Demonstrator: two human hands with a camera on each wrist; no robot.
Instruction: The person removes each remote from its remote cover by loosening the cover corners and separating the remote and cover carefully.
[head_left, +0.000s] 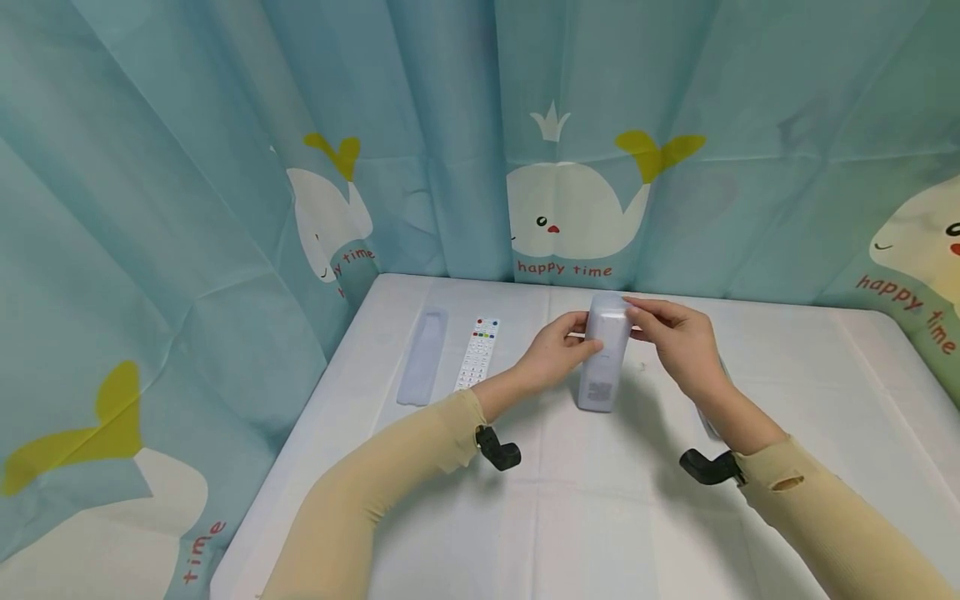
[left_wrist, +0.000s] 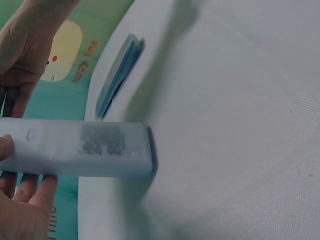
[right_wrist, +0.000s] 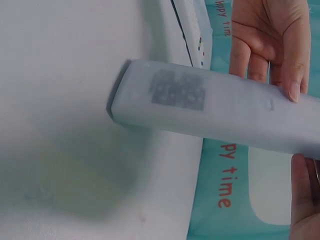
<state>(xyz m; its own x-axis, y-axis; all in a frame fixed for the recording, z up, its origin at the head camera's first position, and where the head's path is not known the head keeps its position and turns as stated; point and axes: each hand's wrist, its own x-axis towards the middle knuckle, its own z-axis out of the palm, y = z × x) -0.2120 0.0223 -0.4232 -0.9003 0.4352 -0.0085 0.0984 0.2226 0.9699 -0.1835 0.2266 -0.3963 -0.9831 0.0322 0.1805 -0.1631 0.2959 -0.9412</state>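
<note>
A remote in a translucent sleeve [head_left: 604, 358] stands upright on its lower end in the head view, its back with a dark label facing the camera. The left hand [head_left: 553, 352] grips its left side, thumb across the back. At its upper right edge the right hand [head_left: 678, 337] pinches the sleeve with thumb and fingers. The left wrist view has the sleeved remote [left_wrist: 75, 147] between the left hand [left_wrist: 25, 207] and the right hand [left_wrist: 25, 60]. In the right wrist view the sleeved remote [right_wrist: 220, 107] lies between the left hand [right_wrist: 272, 45] and the right hand [right_wrist: 305, 200].
On the white table [head_left: 465, 533], a white remote [head_left: 477, 354] with coloured buttons lies left of the hands, beside an empty-looking translucent sleeve [head_left: 423, 358]. Another flat item [left_wrist: 117, 75] lies partly hidden under the right forearm. A blue curtain [head_left: 450, 125] hangs behind and at the sides.
</note>
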